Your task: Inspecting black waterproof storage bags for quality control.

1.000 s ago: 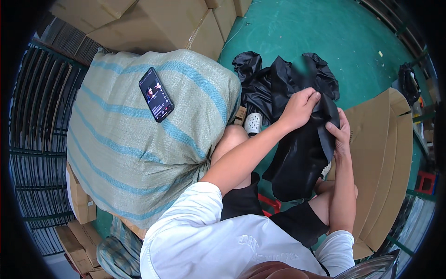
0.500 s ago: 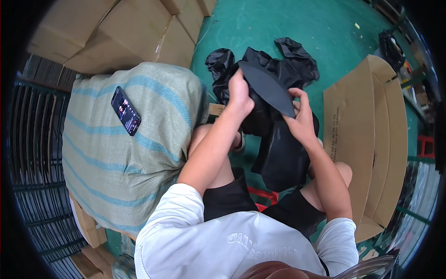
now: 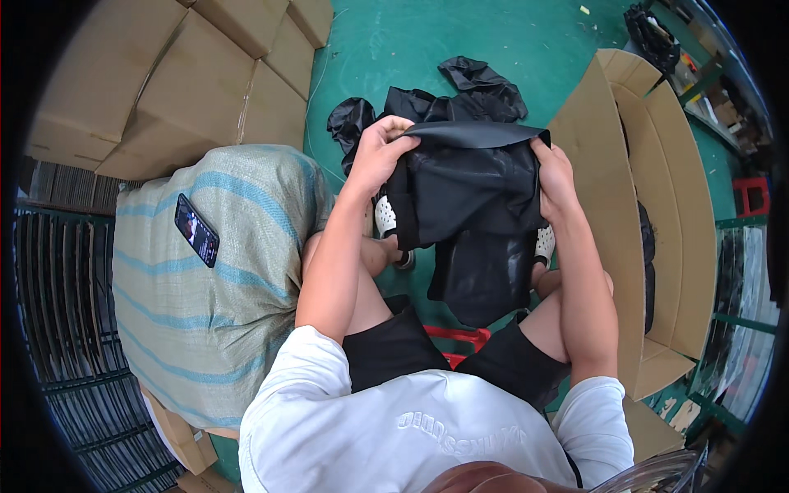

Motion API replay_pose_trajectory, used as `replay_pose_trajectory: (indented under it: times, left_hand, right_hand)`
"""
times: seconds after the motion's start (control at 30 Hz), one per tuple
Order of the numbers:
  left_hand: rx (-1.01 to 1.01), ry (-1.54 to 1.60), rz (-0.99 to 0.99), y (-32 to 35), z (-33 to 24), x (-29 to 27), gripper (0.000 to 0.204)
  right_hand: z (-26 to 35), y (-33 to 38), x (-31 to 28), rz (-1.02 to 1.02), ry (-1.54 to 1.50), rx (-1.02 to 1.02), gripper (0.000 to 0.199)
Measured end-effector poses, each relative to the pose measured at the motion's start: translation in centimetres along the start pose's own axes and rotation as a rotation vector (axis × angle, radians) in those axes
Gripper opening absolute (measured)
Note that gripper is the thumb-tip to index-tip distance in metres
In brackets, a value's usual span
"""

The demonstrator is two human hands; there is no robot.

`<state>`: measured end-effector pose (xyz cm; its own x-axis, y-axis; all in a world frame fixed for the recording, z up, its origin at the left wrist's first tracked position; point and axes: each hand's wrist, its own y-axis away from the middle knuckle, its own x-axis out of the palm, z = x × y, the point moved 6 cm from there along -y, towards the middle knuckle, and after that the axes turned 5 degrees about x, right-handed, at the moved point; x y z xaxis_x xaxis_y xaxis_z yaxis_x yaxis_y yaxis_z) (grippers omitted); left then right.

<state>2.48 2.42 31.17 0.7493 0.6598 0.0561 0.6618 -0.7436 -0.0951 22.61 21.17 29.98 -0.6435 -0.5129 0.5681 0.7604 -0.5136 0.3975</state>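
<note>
Head cam looking down: red stool (image 3: 454, 338) under the person, striped woven sack (image 3: 222, 279) on their left with a phone (image 3: 196, 230) lying on it. Left hand (image 3: 380, 154) and right hand (image 3: 555, 174) both pinch the top edge of a black garment (image 3: 472, 193), stretched over the knees. Beyond it, more black clothes (image 3: 460, 99) sit on the green floor (image 3: 509, 41), open cardboard box (image 3: 657, 205) to the right.

Black garment (image 3: 472, 193) stretched between left hand (image 3: 380, 152) and right hand (image 3: 555, 174)
</note>
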Motion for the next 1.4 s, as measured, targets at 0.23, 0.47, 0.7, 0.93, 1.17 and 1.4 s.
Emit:
replay_pose_trajectory:
  times: [0.23,0.47,0.7,0.93,1.17,1.4]
  left_hand:
    - [0.141,-0.108,-0.086,0.1,-0.4,0.0,0.017]
    - [-0.103,0.372,-0.020,0.7,-0.4,1.3,0.029]
    - [-0.265,0.606,-0.007,1.4,-0.7,2.9,0.043]
    - [-0.278,0.641,0.109,2.1,-0.5,3.7,0.043]
    - [-0.442,0.944,0.260,3.0,-0.3,5.4,0.055]
    - [-0.221,1.244,0.376,3.0,-2.0,5.5,0.054]
  right_hand:
    - [1.4,0.9,-1.1,-0.012,0.209,-0.167,0.021]
    - [2.8,1.0,-2.0,0.080,0.290,-0.202,0.011]
    - [2.5,1.7,-0.3,0.229,0.136,-0.054,0.029]
    - [2.4,2.0,-0.5,0.193,-0.046,0.010,0.035]
    - [2.2,2.4,0.0,0.370,-0.159,0.074,0.038]
    - [1.8,2.2,0.5,0.387,-0.032,0.097,0.036]
